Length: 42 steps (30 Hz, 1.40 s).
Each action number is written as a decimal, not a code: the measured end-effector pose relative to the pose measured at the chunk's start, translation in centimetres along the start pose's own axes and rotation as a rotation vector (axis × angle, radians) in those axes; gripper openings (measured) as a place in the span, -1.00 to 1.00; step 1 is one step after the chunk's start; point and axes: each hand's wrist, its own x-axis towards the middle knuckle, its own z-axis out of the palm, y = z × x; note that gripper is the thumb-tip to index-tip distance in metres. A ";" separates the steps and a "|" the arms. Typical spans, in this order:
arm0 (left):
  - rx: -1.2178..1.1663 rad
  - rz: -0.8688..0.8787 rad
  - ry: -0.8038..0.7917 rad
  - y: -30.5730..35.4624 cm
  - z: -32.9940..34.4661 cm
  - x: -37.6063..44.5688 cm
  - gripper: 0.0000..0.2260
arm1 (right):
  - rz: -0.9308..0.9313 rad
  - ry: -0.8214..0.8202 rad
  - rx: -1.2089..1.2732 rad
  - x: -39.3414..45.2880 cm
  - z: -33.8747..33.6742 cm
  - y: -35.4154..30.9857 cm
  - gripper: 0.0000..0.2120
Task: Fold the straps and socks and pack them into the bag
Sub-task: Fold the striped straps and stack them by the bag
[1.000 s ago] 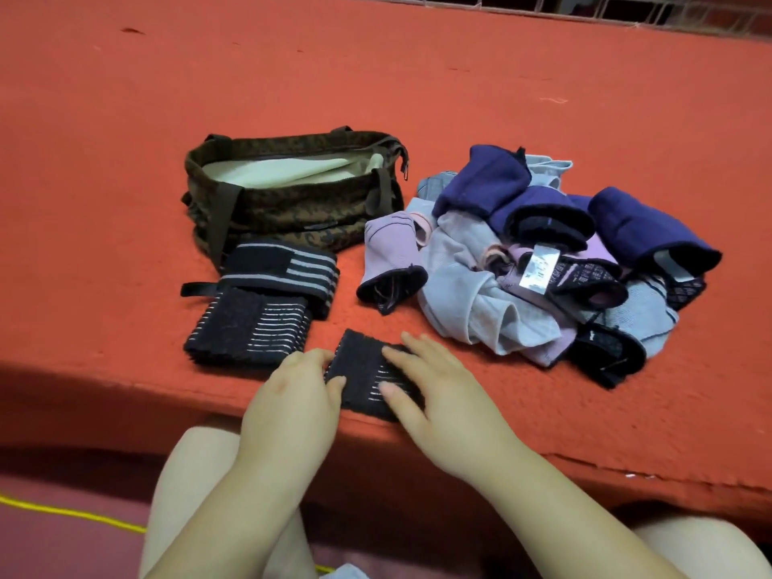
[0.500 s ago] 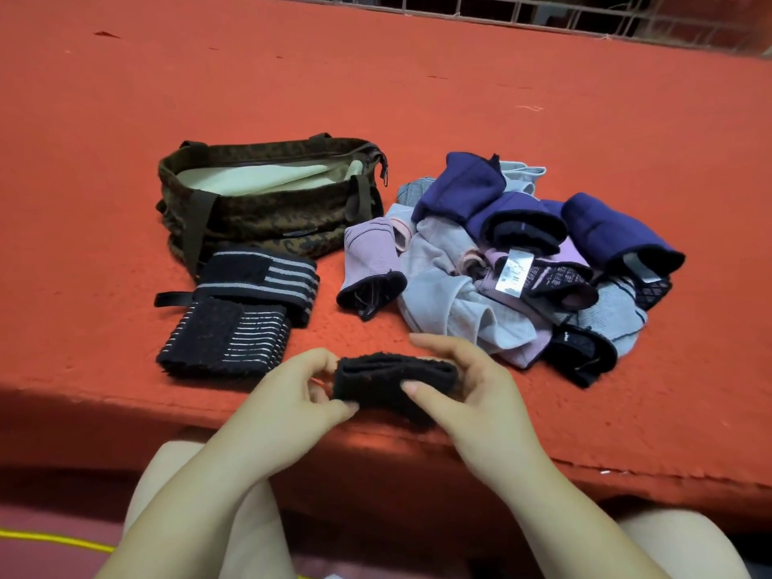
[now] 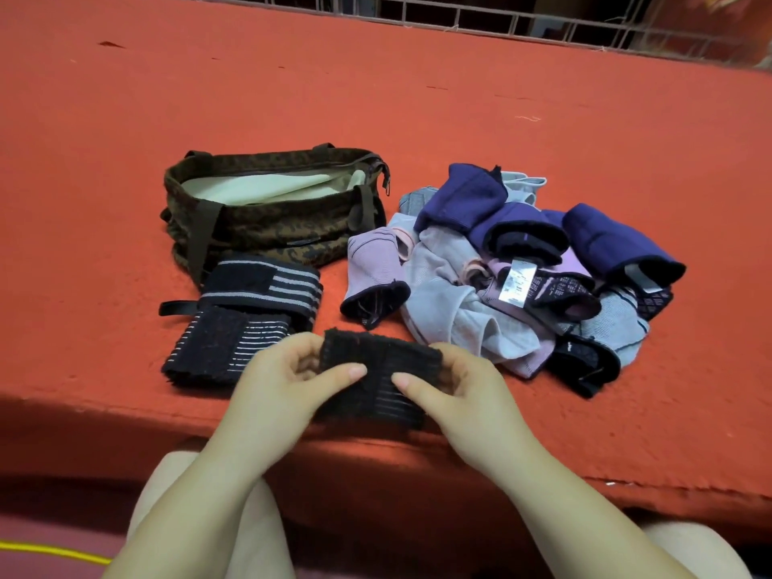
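Observation:
I hold a folded black strap [image 3: 378, 371] with thin pale stripes just above the near edge of the red surface. My left hand [image 3: 288, 380] pinches its left end, thumb on top. My right hand [image 3: 461, 390] pinches its right end the same way. Two folded black striped straps [image 3: 234, 319] lie stacked to the left, in front of the open brown patterned bag [image 3: 271, 221] with a pale lining. A heap of socks [image 3: 522, 282] in lilac, grey, navy and black lies to the right of the bag.
The red carpeted surface [image 3: 417, 98] stretches far back to a metal railing [image 3: 501, 18]. Its front edge drops off just below my hands. My bare knees show at the bottom, and a yellow cord [image 3: 54, 551] lies on the floor at lower left.
The strap lay flat under both hands a second ago. Both hands have lifted it off the surface and turned it upright between thumbs and fingers.

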 end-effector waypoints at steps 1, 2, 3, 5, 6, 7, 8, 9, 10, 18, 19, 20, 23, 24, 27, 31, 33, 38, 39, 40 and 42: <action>0.022 -0.001 0.063 0.3 -0.6 0.2 -0.85 | 0.005 -0.009 0.006 0.6 0.6 -0.5 -0.91; 0.060 -0.002 0.116 0.5 -1.5 0.4 -0.92 | 0.014 -0.017 -0.002 1.3 1.3 -1.0 -0.90; 0.095 -0.004 0.150 0.6 -2.4 0.5 -0.97 | 0.020 -0.028 -0.022 1.9 2.0 -1.4 -0.91; 0.159 -0.017 0.176 0.7 -4.5 0.9 -0.91 | 0.031 -0.047 -0.070 3.4 3.8 -2.0 -0.90; 0.195 -0.030 0.189 0.6 -5.6 1.1 -0.88 | 0.043 -0.056 -0.094 4.1 4.8 -2.3 -0.87; 0.233 -0.047 0.218 0.4 -6.7 1.4 -0.87 | 0.059 -0.060 -0.120 4.9 5.9 -2.6 -0.82; 0.274 -0.062 0.262 0.3 -7.7 1.8 -0.88 | 0.070 -0.060 -0.135 5.5 7.0 -2.8 -0.77; 0.316 -0.076 0.314 0.0 -8.7 2.3 -0.91 | 0.077 -0.060 -0.142 6.1 8.1 -3.1 -0.73; 0.364 -0.093 0.363 -0.1 -9.5 2.7 -0.93 | 0.080 -0.057 -0.140 6.7 9.0 -3.3 -0.71; 0.633 -0.133 0.468 -1.8 -11.8 3.9 -0.85 | 0.002 -0.014 -0.505 7.9 12.8 -3.1 -0.54; 0.661 -0.136 0.459 -2.1 -11.7 3.8 -0.83 | -0.023 -0.010 -0.558 7.7 12.9 -2.8 -0.55; 0.682 -0.122 0.453 -2.4 -11.7 3.7 -0.82 | -0.087 0.010 -0.586 7.5 12.9 -2.6 -0.58; 0.809 0.071 0.452 -2.9 -11.6 2.8 -0.76 | -0.494 0.102 -0.693 7.2 12.9 -1.6 -0.70; 0.859 0.144 0.432 -3.0 -11.5 2.4 -0.74 | -0.593 0.105 -0.717 7.1 12.9 -1.2 -0.68; 0.929 0.164 0.308 -3.9 -11.2 1.5 -0.50 | -0.652 -0.001 -0.783 6.5 12.6 0.1 -0.58; 0.934 0.069 0.236 -5.5 -10.4 0.4 -0.36 | -0.542 -0.196 -0.841 5.6 11.6 1.2 -0.33; 0.930 0.052 0.233 -5.9 -10.2 0.1 -0.34 | -0.435 -0.307 -0.749 5.4 11.3 1.3 -0.23; 0.977 0.009 0.230 -5.5 -10.1 0.4 -0.37 | -0.365 -0.396 -0.732 5.5 10.9 0.8 -0.23; 1.015 0.014 0.250 -5.1 -10.0 0.5 -0.46 | -0.368 -0.409 -0.733 5.5 10.7 0.5 -0.23; 1.052 0.031 0.276 -4.6 -9.9 0.6 -0.53 | -0.375 -0.406 -0.727 5.5 10.4 0.3 -0.24; 1.071 0.092 0.331 -3.6 -9.3 0.9 -0.63 | -0.415 -0.325 -0.678 5.5 9.4 -0.1 -0.33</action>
